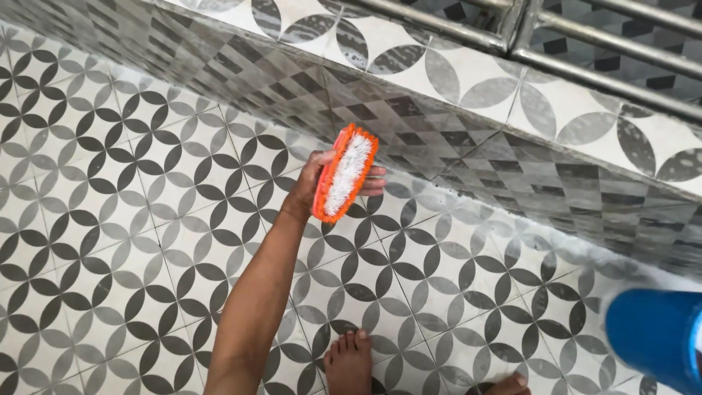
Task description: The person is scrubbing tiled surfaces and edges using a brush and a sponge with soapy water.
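Observation:
My left hand [306,189] reaches out over the patterned tile floor and is shut on an orange scrub brush [345,172]. The brush is turned so its white bristles face up at the camera, and my fingertips show past its right edge. It is held in the air close to the low tiled wall [468,139]. My right hand is out of view. A blurred blue round object [654,336], perhaps a container, pokes in at the lower right; what holds it is hidden.
Grey-and-white petal-pattern floor tiles [110,219] look wet, with foam along the foot of the wall. My bare feet [348,362] stand at the bottom edge. Metal bars [599,73] run along the top of the wall.

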